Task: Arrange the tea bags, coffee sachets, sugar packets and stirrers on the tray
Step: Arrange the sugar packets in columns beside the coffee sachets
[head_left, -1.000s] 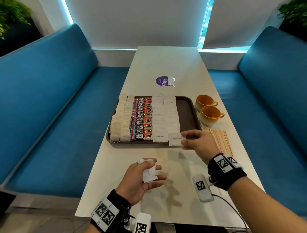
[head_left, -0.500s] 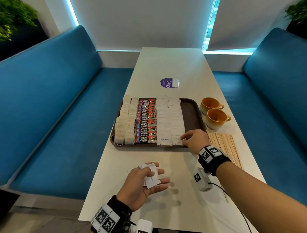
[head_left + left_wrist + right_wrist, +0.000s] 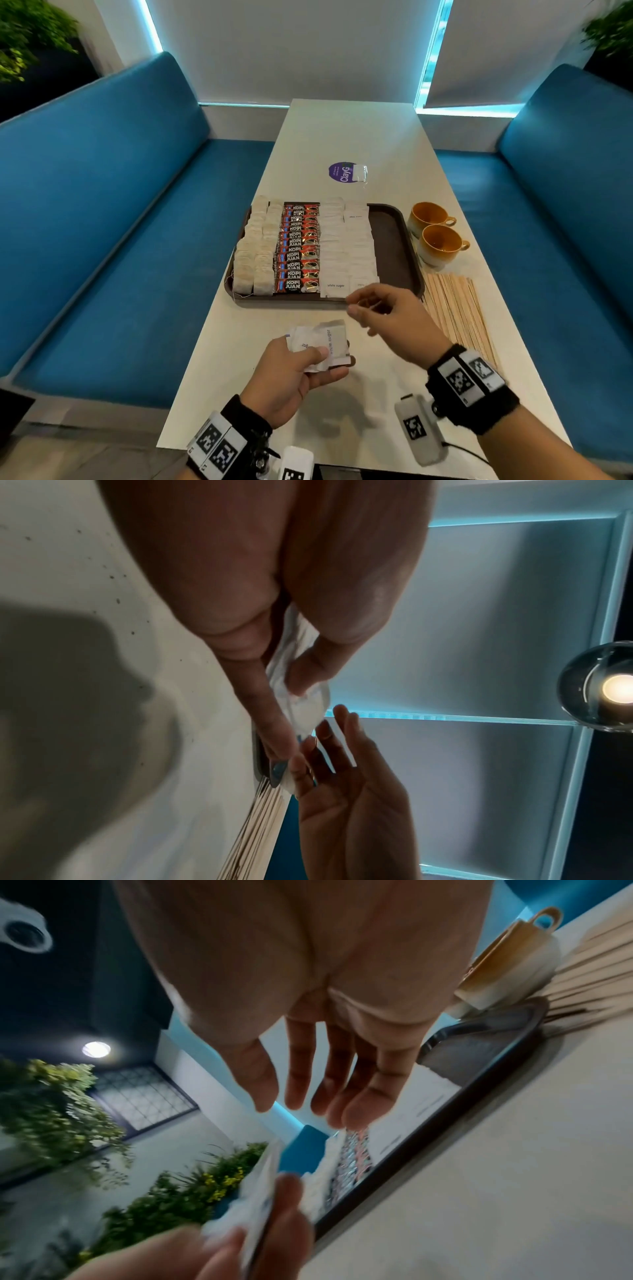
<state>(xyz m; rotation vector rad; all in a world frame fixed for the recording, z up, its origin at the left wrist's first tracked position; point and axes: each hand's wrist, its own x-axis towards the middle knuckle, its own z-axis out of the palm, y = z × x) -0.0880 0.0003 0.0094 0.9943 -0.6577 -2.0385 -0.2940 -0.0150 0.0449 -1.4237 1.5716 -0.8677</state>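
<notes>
The left hand point(image 3: 291, 371) pinches a small sheaf of sugar packets point(image 3: 320, 342) under its thumb while the empty right hand point(image 3: 390, 320) reaches in with loose fingers, and these light, soft, probably slippery packets are best taken by the free edge beyond that thumb.

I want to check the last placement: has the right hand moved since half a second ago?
Yes. The right hand has come back off the tray, toward the sugar packets in the left hand.
</notes>
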